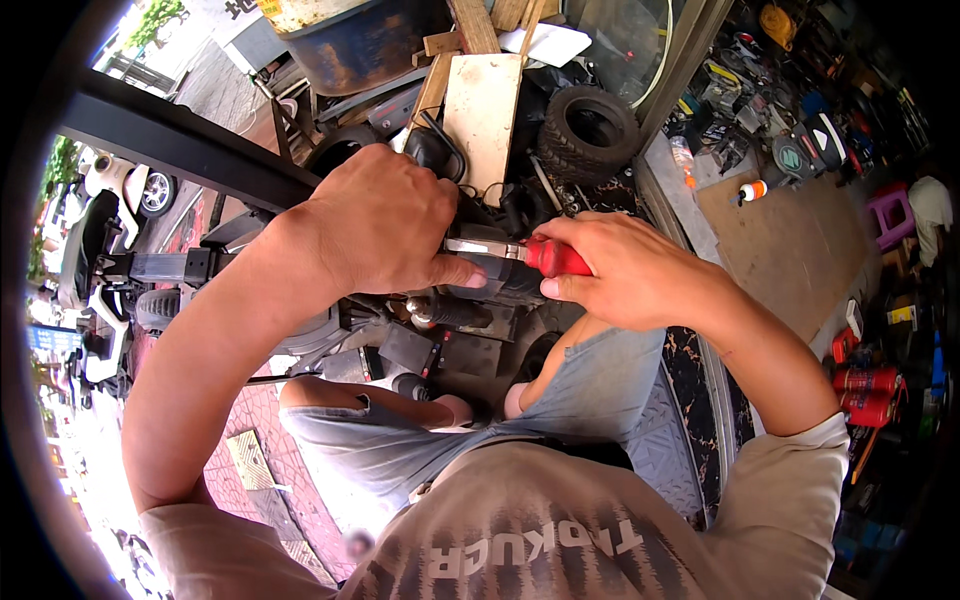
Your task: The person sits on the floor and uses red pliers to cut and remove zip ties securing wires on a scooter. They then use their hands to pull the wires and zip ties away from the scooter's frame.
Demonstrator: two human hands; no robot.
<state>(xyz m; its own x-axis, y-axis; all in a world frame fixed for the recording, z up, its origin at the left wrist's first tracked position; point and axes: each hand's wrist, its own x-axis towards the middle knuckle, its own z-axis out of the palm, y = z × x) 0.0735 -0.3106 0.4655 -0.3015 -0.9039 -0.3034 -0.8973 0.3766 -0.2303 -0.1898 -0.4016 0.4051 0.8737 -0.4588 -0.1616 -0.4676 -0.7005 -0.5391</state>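
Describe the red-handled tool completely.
The red-handled tool has a glossy, rounded grip that looks like plastic, and a shiny, metal-looking shaft. It lies roughly crosswise, grip to the right, shaft pointing left. The right hand clasps the grip. The shaft's far end runs up to the left hand, where its tip is hidden; whether that hand touches it, I can't tell.

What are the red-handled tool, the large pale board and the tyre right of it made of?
Tool: shiny silver part, likely metal; smooth red handle, probably plastic. Board: matte, pale flat face, likely wood. Tyre: dull black, chunky tread, so probably rubber.
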